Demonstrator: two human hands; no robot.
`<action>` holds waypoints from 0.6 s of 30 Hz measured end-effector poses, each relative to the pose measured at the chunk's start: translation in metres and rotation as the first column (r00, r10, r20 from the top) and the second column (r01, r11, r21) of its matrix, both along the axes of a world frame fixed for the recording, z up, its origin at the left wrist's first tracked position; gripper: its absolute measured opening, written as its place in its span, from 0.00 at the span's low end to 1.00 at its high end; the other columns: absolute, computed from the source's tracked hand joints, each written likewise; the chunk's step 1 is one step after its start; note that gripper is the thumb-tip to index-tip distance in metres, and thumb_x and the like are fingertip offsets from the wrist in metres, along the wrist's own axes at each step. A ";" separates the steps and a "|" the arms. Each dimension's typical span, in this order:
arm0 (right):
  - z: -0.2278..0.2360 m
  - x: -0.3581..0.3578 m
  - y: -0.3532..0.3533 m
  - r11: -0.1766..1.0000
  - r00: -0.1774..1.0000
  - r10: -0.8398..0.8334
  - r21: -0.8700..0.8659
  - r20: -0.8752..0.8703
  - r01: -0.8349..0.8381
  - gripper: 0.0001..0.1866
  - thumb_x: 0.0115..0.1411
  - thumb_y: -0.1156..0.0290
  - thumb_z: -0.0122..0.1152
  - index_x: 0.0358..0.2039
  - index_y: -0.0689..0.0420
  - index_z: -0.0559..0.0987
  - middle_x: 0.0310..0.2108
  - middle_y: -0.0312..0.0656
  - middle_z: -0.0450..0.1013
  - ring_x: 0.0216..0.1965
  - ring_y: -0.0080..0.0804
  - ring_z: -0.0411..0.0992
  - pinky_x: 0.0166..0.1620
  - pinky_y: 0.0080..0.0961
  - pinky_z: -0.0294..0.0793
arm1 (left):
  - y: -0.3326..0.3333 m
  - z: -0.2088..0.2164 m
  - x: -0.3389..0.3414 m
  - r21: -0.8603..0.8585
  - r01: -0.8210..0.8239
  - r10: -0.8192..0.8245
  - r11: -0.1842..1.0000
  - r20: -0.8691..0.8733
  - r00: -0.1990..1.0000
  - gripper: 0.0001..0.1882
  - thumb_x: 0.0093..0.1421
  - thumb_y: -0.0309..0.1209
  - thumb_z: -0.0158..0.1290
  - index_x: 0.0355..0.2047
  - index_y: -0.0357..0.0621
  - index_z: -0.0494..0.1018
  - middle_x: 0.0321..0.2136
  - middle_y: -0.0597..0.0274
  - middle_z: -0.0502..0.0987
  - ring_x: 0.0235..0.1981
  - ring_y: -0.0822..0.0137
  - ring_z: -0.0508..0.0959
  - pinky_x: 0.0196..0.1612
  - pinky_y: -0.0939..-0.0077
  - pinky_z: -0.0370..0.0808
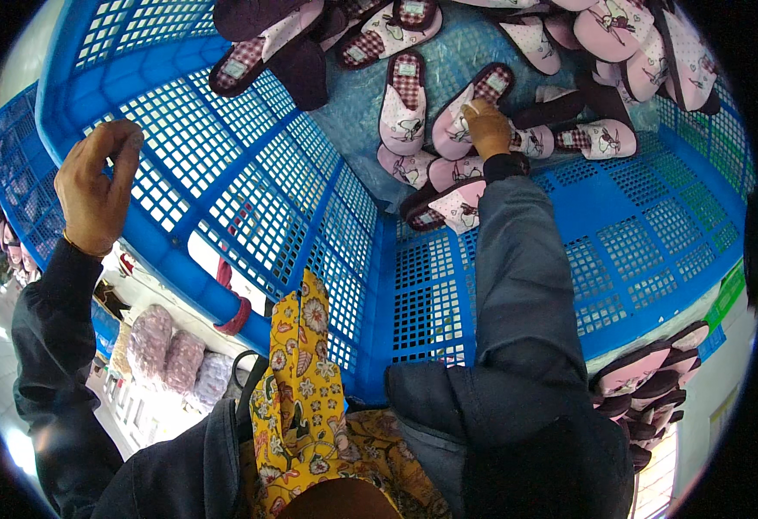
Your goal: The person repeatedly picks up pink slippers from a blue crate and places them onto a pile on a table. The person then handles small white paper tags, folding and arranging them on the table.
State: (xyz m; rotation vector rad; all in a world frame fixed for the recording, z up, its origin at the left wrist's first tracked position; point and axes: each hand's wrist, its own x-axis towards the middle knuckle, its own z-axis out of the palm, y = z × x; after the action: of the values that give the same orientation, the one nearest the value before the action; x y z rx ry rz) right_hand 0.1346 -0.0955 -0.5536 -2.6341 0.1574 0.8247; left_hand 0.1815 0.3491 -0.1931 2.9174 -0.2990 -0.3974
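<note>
My right hand [488, 130] reaches into a large blue plastic basket [608, 186] with its fingers closed at the opening of a pink slipper [452, 134]. The slipper has a checked insole and a cartoon print. Matching slippers lie close around it: one upright slipper [405, 104] to its left, another slipper [608, 138] to the right and a tilted slipper [444, 208] just below. Raised at the basket's left rim, my left hand [98, 186] is closed with its fingers curled; whether anything is inside them is hidden.
Clear plastic film [344, 138] lies under the slippers. More slippers [630, 43] are heaped at the far right. Outside the basket are stacked slippers [652, 381] at the lower right, fluffy grey-pink items [171, 350] at the lower left and another blue basket [16, 173].
</note>
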 end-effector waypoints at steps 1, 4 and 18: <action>0.000 0.000 0.000 0.999 0.991 0.004 -0.040 0.130 0.002 0.17 0.57 0.54 0.54 0.38 0.53 0.77 0.37 0.49 0.74 0.40 0.49 0.71 0.43 0.44 0.69 | 0.000 0.000 0.000 0.000 0.012 -0.012 1.000 0.003 1.000 0.04 0.55 0.26 0.55 0.32 0.41 0.75 0.27 0.60 0.77 0.26 0.67 0.76 0.32 0.76 0.72; 0.041 0.009 0.016 0.986 0.877 0.034 -0.159 0.479 0.048 0.18 0.52 0.62 0.60 0.44 0.53 0.76 0.45 0.49 0.70 0.47 0.47 0.68 0.48 0.39 0.68 | 0.002 0.003 0.000 0.014 -0.020 0.021 1.000 -0.089 0.996 0.06 0.58 0.24 0.54 0.36 0.37 0.74 0.31 0.55 0.78 0.31 0.66 0.79 0.36 0.76 0.74; -0.004 -0.025 0.106 0.945 0.965 0.262 0.202 -0.004 -0.256 0.20 0.50 0.65 0.59 0.45 0.53 0.75 0.47 0.44 0.70 0.46 0.45 0.70 0.46 0.36 0.70 | 0.004 0.002 -0.003 0.047 -0.042 0.046 0.998 -0.100 0.994 0.06 0.59 0.25 0.52 0.37 0.38 0.74 0.30 0.57 0.77 0.29 0.70 0.77 0.34 0.78 0.73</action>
State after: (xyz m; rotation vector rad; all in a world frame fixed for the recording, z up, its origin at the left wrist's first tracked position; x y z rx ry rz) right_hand 0.1098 0.0100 -0.5579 -2.4836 -0.2579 0.9127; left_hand 0.1788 0.3531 -0.1911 2.9295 -0.2134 -0.5502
